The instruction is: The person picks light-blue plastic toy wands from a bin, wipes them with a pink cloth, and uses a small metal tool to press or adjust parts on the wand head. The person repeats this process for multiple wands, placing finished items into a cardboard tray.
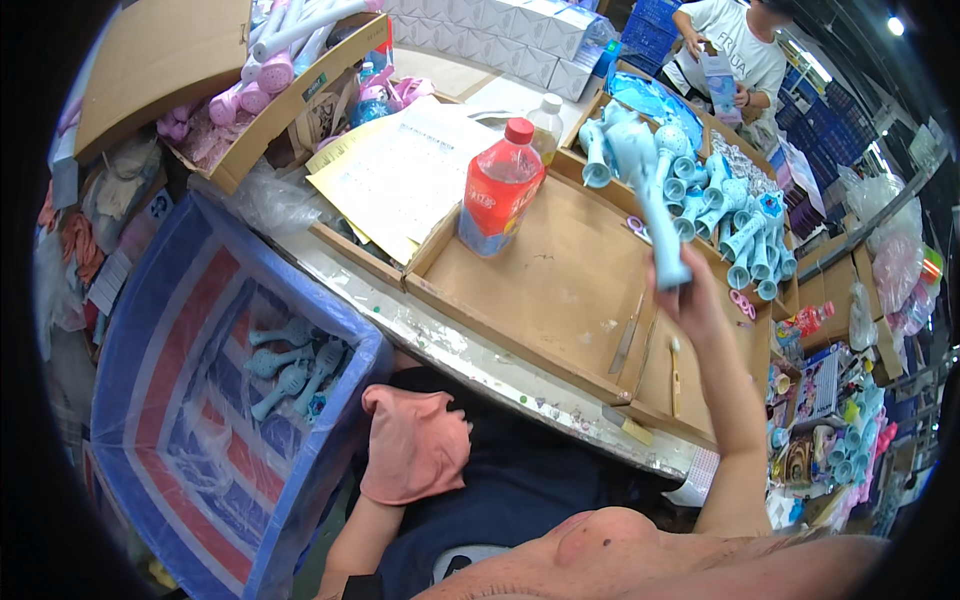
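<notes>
In my right hand (pixel 692 302), raised over the right side of the cardboard tray, is a light blue plastic toy wand (pixel 660 225). My fingers close round its lower handle, and its upper end is smeared by motion. A pink cloth (pixel 415 445) covers my left hand (pixel 383 508), which rests near my lap beside the blue bag; its fingers are hidden underneath. Just beyond the right hand, similar light blue wands (pixel 735 205) lie heaped in a box. Several more wands (pixel 290 370) lie inside the striped bag (pixel 190 330) at my left.
The shallow cardboard tray (pixel 540 290) holds a thin blade-like tool (pixel 628 335) and a brush (pixel 675 375). A red-labelled bottle (pixel 500 190) stands at its far left, beside papers (pixel 420 165). Purple and white parts fill an open carton (pixel 225 150). A person (pixel 740 60) stands at the far right.
</notes>
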{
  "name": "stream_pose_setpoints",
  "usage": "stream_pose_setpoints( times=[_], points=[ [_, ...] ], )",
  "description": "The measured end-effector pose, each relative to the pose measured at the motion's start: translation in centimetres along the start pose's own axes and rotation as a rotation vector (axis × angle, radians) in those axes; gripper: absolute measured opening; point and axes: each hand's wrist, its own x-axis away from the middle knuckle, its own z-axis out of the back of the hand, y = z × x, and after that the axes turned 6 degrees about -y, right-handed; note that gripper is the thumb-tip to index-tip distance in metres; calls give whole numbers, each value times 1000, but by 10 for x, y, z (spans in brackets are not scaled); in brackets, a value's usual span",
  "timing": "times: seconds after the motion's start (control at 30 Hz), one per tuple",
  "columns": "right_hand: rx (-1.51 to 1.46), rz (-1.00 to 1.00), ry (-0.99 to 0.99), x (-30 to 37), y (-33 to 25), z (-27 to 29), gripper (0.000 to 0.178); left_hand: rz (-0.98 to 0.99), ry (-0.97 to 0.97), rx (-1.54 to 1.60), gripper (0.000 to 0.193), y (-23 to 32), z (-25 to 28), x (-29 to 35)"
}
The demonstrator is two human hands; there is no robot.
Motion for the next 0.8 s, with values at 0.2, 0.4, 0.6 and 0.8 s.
stream_pose_setpoints(
  times=[0.2,0.4,0.6,0.8],
  points=[
    [505,-46,500,-175,-56,98,45,-116,189,-407,31,-14,20,33],
    [256,181,698,-279,-28,163,59,-101,-81,-441,40,39,-8,48],
    [626,568,600,-253,25,61,67,-970,426,-2200,8,131,-48,50],
    [784,677,272,-188,101,-113,116,-442,688,-2636,11,141,-54,-13]
  ],
)
